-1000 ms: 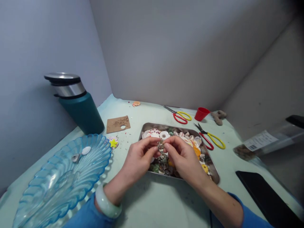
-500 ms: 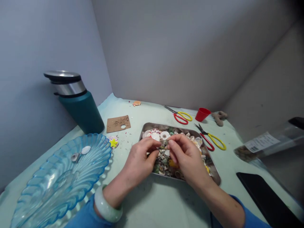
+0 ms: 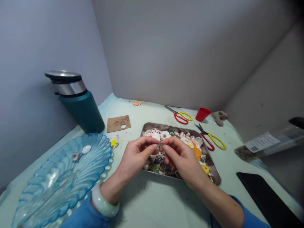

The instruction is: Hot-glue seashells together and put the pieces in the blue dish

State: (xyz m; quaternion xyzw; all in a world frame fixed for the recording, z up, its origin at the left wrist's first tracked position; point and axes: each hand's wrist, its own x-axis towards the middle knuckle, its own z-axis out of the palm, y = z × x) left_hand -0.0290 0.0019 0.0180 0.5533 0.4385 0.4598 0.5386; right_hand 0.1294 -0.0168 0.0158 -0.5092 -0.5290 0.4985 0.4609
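Note:
My left hand [image 3: 133,160] and my right hand [image 3: 186,161] meet above the near part of a metal tray [image 3: 215,171]. Thumb and forefinger of each are pinched together, their tips almost touching. A tiny greyish piece shows between the fingertips, too small for me to name. Below them the tray holds many seashells [image 3: 155,167], whitish, green and brown. Near its far side lies a white ring-shaped piece [image 3: 165,135], and orange and yellow pieces [image 3: 196,152] are at its right. My right hand hides part of the contents.
Left stands a blue scalloped glass dish [image 3: 59,180] with two small shells, behind it a teal bottle [image 3: 82,110]. Brown card [image 3: 118,123] lies nearby. Two scissors [image 3: 181,117], a red cup [image 3: 202,114] and a black flat object [image 3: 263,196] are to the right.
My hands have drawn closer together, the right one shifting left, so their fingertips now nearly touch. More of the orange and yellow pieces in the tray shows.

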